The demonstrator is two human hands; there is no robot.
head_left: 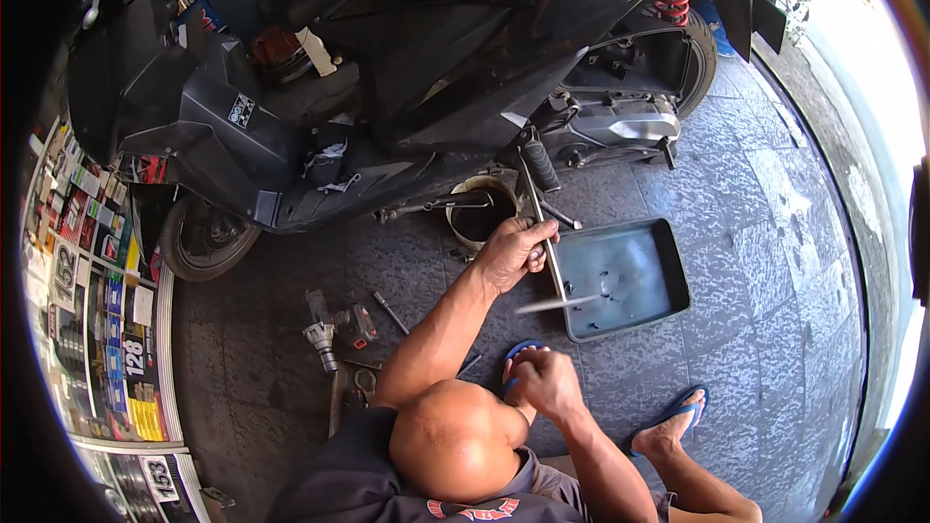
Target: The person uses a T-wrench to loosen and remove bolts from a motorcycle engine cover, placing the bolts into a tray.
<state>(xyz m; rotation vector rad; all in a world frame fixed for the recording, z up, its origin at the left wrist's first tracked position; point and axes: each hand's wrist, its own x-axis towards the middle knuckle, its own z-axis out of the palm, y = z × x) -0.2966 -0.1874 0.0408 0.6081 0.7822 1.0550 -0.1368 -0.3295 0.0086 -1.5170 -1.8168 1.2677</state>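
My left hand [516, 257] is wrapped round the slim shaft of a T-handle wrench [536, 196]. The shaft slants up to the underside of a black scooter [426, 68]; where its tip meets the scooter is hard to make out. Near my knees, the wrench's crossbar is smeared by motion. My right hand [549, 383] hangs just below the crossbar, apart from it, with fingers curled in; whether anything is inside them is hidden. Beside the wrench lies a shallow grey tray [630, 276] with several small dark bolts [593, 300] in it.
Under the scooter stands a round container [453, 218] with a dark inside. A power driver [325, 334] and a metal bar [390, 312] lie on the floor to the left. Shelves of packaged goods [107, 329] line the left side. My sandalled foot [675, 419] rests at the right.
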